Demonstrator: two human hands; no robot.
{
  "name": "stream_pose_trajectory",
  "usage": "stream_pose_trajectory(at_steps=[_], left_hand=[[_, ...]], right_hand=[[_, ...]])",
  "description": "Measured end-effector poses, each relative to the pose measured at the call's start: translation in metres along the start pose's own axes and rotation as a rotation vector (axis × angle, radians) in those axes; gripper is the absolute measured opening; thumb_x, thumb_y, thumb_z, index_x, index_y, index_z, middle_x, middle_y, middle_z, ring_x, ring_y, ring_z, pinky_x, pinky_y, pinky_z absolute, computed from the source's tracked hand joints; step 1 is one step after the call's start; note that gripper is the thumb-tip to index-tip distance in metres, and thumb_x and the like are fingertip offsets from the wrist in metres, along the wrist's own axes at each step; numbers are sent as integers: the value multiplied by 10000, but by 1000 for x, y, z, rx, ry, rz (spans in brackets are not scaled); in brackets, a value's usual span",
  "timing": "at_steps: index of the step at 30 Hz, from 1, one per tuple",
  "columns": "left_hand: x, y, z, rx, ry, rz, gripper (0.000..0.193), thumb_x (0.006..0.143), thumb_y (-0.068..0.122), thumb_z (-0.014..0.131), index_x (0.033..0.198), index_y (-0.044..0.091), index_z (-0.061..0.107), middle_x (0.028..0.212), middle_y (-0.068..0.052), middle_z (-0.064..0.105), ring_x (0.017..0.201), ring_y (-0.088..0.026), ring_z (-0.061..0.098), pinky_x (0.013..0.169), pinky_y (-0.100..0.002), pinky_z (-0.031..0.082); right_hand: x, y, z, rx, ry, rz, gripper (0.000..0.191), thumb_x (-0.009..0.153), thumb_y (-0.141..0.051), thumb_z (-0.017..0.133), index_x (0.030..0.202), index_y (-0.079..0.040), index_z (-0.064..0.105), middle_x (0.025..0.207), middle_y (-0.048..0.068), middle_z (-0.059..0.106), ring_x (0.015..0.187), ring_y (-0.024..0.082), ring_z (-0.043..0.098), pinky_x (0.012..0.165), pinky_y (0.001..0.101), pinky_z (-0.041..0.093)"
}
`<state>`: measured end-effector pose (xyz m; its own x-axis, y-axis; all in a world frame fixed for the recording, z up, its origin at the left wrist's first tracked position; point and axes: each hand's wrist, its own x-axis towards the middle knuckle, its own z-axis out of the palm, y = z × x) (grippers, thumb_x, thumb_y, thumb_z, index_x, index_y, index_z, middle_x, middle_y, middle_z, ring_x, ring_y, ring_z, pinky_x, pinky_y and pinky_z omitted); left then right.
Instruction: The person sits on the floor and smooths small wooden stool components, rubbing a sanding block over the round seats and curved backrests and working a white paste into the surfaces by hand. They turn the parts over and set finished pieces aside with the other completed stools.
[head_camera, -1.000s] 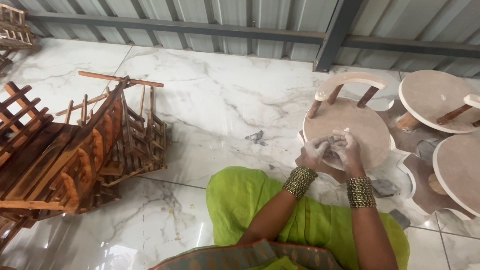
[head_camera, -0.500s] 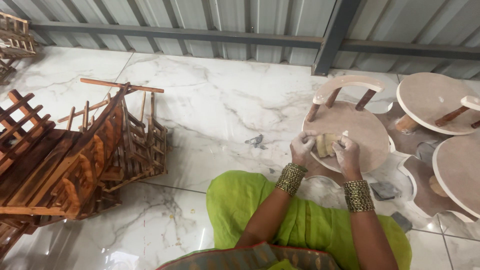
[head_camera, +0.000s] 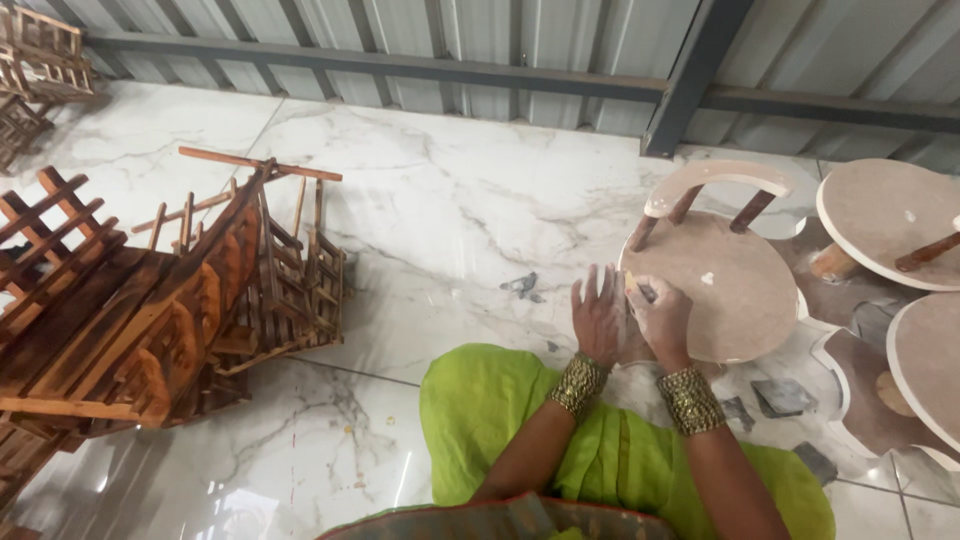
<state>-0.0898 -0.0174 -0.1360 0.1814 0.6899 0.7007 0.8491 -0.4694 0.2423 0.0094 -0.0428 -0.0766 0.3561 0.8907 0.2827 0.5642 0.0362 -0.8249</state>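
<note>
Where our 2 hands meet at the near edge of the round chair seat (head_camera: 720, 285), our left hand (head_camera: 600, 320) lies flat, fingers together. Our right hand (head_camera: 660, 315) pinches a small pale pad (head_camera: 640, 291) against the seat. Dark slatted chairs (head_camera: 150, 310) lie stacked well apart.

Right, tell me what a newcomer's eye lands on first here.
Two dusty hands, the left hand flat and the right hand closed on a small pad, meet at the near edge of a pale round stool seat. To the left, a heap of dark wooden racks sprawls over the white marble floor.
</note>
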Motion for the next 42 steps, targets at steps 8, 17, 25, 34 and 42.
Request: stream_pose_trajectory(at_steps=[8, 17, 25, 34, 42], left_hand=[[23, -8, 10, -916, -228, -731, 537, 1067, 318, 406, 1510, 30, 494, 1462, -250, 591, 1353, -345, 558, 1110, -392, 440], [52, 21, 77, -1639, -121, -762, 619, 1088, 296, 402, 1619, 39, 215, 1678, -162, 262, 1542, -265, 267, 1232, -347, 242], [43, 22, 80, -877, -109, -478, 876, 928, 276, 682, 1579, -47, 193, 1611, -295, 267, 1502, -390, 281, 1232, -440, 257], [39, 13, 84, -1104, -164, -461, 742, 1045, 193, 466, 1637, -58, 96, 1660, -318, 233, 1548, -412, 264, 1251, -414, 271], [93, -16, 123, -1551, -309, -373, 627, 1128, 307, 358, 1647, 2, 183, 1703, -194, 256, 1567, -259, 241, 1271, -341, 193]], right_hand=[[28, 81, -68, -629, 71, -265, 259, 1040, -308, 641, 1172, -114, 752, 1195, 117, 747, 1163, 323, 665, 1044, 448, 505], [13, 150, -88, -992, -3, -351, 767, 947, -527, 533, 1595, -138, 403, 1635, 185, 399, 1513, 343, 373, 1208, 585, 290], [15, 136, -96, -951, -27, -362, 761, 936, -491, 548, 1603, -162, 390, 1636, 165, 408, 1525, 335, 381, 1238, 577, 257], [13, 129, -93, -950, -28, -389, 782, 917, -494, 567, 1607, -172, 392, 1627, 173, 430, 1497, 352, 412, 1211, 600, 284], [15, 132, -93, -919, -35, -374, 799, 919, -514, 560, 1607, -162, 361, 1635, 190, 397, 1505, 369, 385, 1217, 609, 259]])
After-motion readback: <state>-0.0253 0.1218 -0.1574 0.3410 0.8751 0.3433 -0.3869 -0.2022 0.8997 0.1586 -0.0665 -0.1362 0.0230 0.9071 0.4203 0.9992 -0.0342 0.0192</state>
